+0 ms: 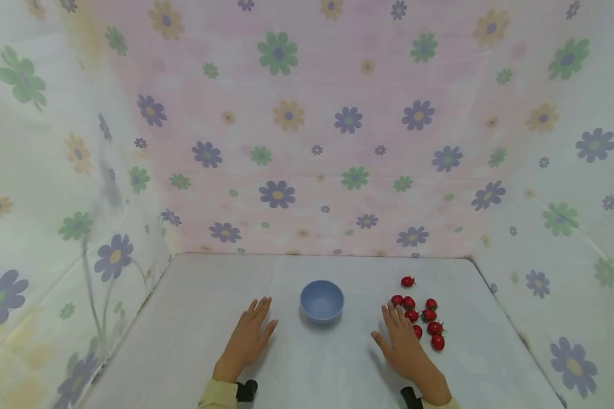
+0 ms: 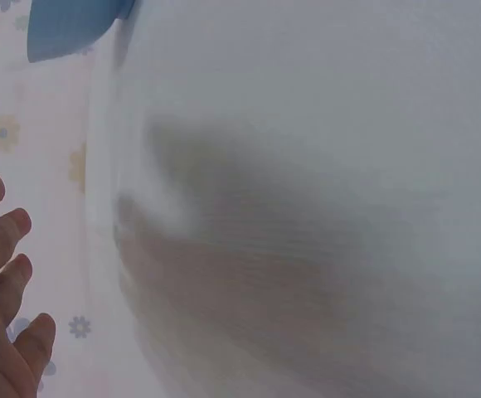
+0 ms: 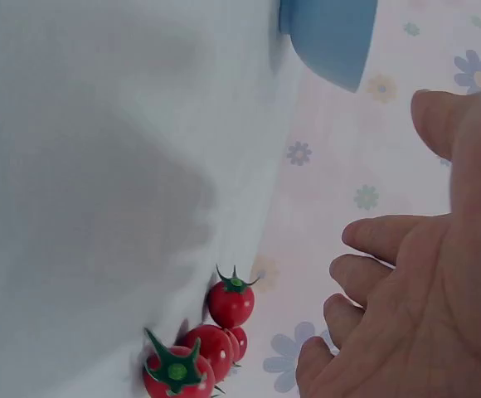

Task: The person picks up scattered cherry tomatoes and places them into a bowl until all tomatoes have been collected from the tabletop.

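A blue bowl (image 1: 322, 301) stands upright near the middle of the white table, its inside bare. To its left, my left hand (image 1: 247, 341) is held with fingers straight and nothing in its grasp. My right hand (image 1: 403, 347) hovers on the other side, fingers extended, partly covering a group of red cherry tomatoes (image 1: 429, 316) in the head view. One tomato (image 1: 407, 282) lies apart, farther back. The right wrist view shows green stems on the tomatoes (image 3: 231, 303) below the fingers, and the side of the bowl (image 3: 333, 37) at the top.
A flowered cloth (image 1: 317, 136) rises behind the table and along both sides. The white table (image 1: 307, 375) runs back to the foot of that cloth. Dark wrist straps show at both sleeves, and the hands cast shadows on the tabletop.
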A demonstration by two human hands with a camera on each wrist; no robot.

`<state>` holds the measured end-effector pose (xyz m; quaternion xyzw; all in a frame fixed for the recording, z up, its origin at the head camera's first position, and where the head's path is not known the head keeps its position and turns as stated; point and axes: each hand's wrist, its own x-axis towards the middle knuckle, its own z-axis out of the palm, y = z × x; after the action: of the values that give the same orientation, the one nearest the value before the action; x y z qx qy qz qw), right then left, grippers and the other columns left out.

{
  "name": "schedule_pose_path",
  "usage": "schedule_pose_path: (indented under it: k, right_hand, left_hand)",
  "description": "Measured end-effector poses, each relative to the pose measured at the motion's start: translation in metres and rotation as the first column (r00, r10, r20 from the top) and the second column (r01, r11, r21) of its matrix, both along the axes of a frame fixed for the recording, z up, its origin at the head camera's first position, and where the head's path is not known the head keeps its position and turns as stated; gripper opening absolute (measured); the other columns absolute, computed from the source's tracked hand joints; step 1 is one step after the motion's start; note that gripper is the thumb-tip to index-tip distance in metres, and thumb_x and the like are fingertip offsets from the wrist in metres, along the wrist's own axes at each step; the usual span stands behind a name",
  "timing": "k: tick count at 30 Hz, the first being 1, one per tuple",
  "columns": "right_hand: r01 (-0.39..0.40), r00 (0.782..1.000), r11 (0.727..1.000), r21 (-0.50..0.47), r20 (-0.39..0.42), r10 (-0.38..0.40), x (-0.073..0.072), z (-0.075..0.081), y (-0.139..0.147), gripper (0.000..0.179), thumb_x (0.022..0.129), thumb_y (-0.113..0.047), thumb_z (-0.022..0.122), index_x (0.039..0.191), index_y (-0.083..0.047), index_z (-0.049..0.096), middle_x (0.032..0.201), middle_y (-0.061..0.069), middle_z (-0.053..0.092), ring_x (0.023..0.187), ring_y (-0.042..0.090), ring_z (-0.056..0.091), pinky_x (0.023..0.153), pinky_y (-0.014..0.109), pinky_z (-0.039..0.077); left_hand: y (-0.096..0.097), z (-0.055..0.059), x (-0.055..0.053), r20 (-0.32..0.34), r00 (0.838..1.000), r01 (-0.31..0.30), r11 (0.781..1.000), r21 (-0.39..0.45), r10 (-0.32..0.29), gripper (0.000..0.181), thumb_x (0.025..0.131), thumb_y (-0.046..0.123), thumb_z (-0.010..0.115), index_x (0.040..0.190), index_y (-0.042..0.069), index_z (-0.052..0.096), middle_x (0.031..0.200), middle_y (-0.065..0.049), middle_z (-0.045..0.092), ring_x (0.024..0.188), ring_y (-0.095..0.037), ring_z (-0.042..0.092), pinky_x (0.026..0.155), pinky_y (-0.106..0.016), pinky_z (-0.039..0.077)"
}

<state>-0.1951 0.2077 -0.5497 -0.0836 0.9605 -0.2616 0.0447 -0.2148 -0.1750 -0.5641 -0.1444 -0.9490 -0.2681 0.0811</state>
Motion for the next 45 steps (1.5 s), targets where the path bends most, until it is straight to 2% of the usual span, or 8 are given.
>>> schedule_pose_path:
  k: [6,12,18,23,28,33,37,45]
  right_hand:
    - [-0.029,1.000,0.993,-0.116,-0.005,0.029,-0.007,0.010,0.013,0.071,0.106,-0.033,0.054,0.159,0.004,0.024,0.167,0.024,0.018,0.155,0.047,0.006,0.121,0.065,0.013]
    - [-0.059,0.997,0.977,-0.206,-0.070,0.046,-0.023,0.022,0.032,0.066,0.107,-0.034,0.054,0.158,0.001,0.031,0.166,0.023,0.024,0.154,0.046,0.018,0.119,0.064,0.022]
    - [-0.116,0.980,0.968,-0.222,-0.184,0.075,-0.048,0.031,0.052,0.059,0.107,-0.028,0.054,0.155,0.000,0.037,0.161,0.024,0.035,0.148,0.047,0.031,0.117,0.066,0.027]
    - [-0.107,0.982,0.967,-0.233,-0.174,0.066,-0.076,0.036,0.069,0.057,0.108,-0.030,0.052,0.154,0.002,0.040,0.154,0.028,0.043,0.141,0.051,0.040,0.113,0.070,0.031]
    - [-0.069,0.990,0.963,-0.259,-0.140,0.033,-0.104,0.031,0.085,0.056,0.107,-0.029,0.054,0.150,0.004,0.044,0.150,0.031,0.047,0.137,0.052,0.044,0.111,0.068,0.036]
    - [-0.070,0.986,0.964,-0.255,-0.161,0.029,-0.125,0.022,0.097,0.051,0.104,-0.019,0.059,0.144,0.012,0.048,0.145,0.035,0.049,0.135,0.053,0.045,0.110,0.064,0.040]
    - [-0.062,0.987,0.969,-0.241,-0.157,0.024,-0.137,0.015,0.104,0.049,0.102,-0.014,0.061,0.141,0.014,0.049,0.142,0.036,0.051,0.132,0.054,0.048,0.108,0.064,0.042]
    - [-0.039,0.998,0.987,-0.154,-0.063,0.029,-0.153,0.002,0.116,0.046,0.101,-0.013,0.062,0.138,0.013,0.053,0.140,0.037,0.053,0.128,0.057,0.050,0.104,0.066,0.045]
  left_hand:
    - [0.006,0.005,-0.013,0.029,0.997,0.071,0.995,0.070,-0.073,0.065,0.106,0.041,0.052,0.157,0.003,0.037,0.161,-0.016,0.038,0.152,-0.040,0.028,0.121,-0.062,0.024]
    - [0.021,0.017,-0.022,0.040,0.991,0.125,0.991,0.042,-0.126,0.066,0.105,0.041,0.054,0.157,0.005,0.037,0.162,-0.014,0.037,0.153,-0.038,0.028,0.122,-0.060,0.024]
    - [0.037,0.022,-0.029,0.006,0.987,0.162,0.986,-0.036,-0.162,0.063,0.105,0.035,0.057,0.155,0.002,0.040,0.160,-0.018,0.039,0.151,-0.040,0.031,0.120,-0.063,0.027]
    - [0.046,0.025,-0.035,0.009,0.984,0.178,0.982,-0.070,-0.177,0.064,0.105,0.039,0.054,0.155,0.001,0.041,0.160,-0.019,0.039,0.151,-0.040,0.030,0.120,-0.062,0.027]
    - [0.052,0.026,-0.040,0.009,0.980,0.198,0.975,-0.104,-0.199,0.065,0.106,0.041,0.053,0.155,0.000,0.040,0.161,-0.018,0.038,0.151,-0.039,0.030,0.120,-0.062,0.028]
    - [0.057,0.025,-0.044,0.011,0.975,0.218,0.959,-0.181,-0.220,0.070,0.106,0.047,0.049,0.157,0.002,0.037,0.163,-0.014,0.034,0.153,-0.035,0.029,0.121,-0.059,0.028]
    - [0.060,0.027,-0.044,0.018,0.973,0.228,0.953,-0.198,-0.229,0.071,0.105,0.047,0.052,0.157,0.002,0.037,0.164,-0.014,0.034,0.152,-0.034,0.030,0.120,-0.059,0.029]
    - [0.063,0.026,-0.044,0.052,0.971,0.238,0.950,-0.200,-0.232,0.071,0.104,0.046,0.053,0.156,0.001,0.037,0.163,-0.015,0.035,0.152,-0.036,0.031,0.120,-0.060,0.029]
